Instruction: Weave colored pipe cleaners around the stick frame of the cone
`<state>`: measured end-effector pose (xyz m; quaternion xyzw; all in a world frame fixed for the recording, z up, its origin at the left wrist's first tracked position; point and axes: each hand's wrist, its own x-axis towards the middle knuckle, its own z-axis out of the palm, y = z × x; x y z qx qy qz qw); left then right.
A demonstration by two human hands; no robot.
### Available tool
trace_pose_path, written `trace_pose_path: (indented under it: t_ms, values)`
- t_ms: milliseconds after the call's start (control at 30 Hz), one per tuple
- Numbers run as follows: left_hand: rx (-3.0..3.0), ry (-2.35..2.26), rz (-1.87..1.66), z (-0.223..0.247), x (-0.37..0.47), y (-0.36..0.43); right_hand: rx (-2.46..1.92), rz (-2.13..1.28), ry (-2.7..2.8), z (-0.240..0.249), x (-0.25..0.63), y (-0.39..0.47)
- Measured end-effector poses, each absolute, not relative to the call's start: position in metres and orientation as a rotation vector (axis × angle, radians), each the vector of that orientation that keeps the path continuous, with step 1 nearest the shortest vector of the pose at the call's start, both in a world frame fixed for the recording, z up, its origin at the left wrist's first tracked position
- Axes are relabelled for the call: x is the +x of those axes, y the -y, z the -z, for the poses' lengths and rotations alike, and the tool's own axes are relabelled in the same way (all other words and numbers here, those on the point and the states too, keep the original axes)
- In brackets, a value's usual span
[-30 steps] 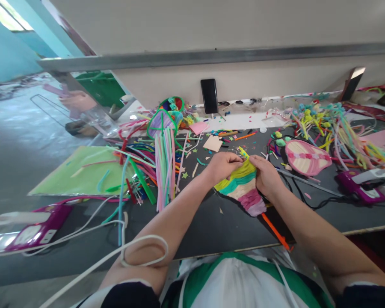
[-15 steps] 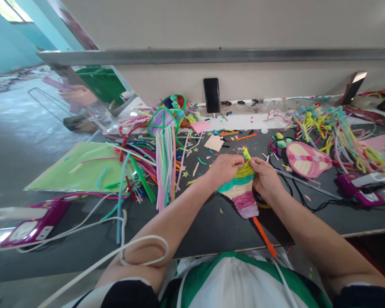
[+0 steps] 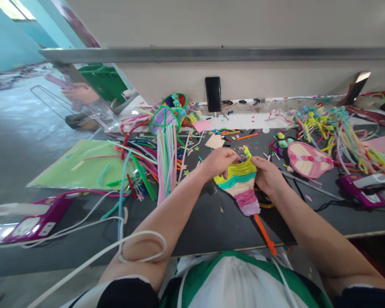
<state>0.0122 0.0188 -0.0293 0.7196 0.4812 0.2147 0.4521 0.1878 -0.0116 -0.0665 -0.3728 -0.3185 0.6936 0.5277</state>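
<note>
A striped pipe-cleaner craft piece (image 3: 240,184) in yellow, teal, cream, pink and lilac tapers toward me, with an orange stem (image 3: 265,235) at its narrow end reaching the table edge. My left hand (image 3: 220,163) is closed at its upper left, fingers curled against the yellow band; the thumb is partly hidden. At the upper right corner, my right hand (image 3: 267,174) pinches the piece between thumb and fingers. A short yellow fuzzy end (image 3: 247,151) sticks up between both hands.
Loose pipe cleaners (image 3: 167,158) and a green sheet (image 3: 80,164) lie left. A pink oval craft piece (image 3: 309,160) and a tangled pipe-cleaner pile (image 3: 321,124) are right. A phone (image 3: 213,94) leans behind. Purple power strips (image 3: 41,220) sit at both sides; a white cable loops over my left forearm.
My left hand has shifted slightly left and up, its fingers loosening, so more of the yellow band shows. My right hand keeps its hold on the right edge.
</note>
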Motion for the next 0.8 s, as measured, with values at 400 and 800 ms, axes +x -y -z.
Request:
trace_pose_path:
  t_ms: [400, 800]
  values:
    - [1.789, -1.143, -0.392, 0.025, 0.015, -0.012, -0.928, -1.634, 0.764, 0.068, 0.182, 0.014]
    - [1.670, -1.140, -0.384, 0.029, 0.028, -0.005, -0.906, -1.535, 0.717, 0.070, 0.174, 0.019]
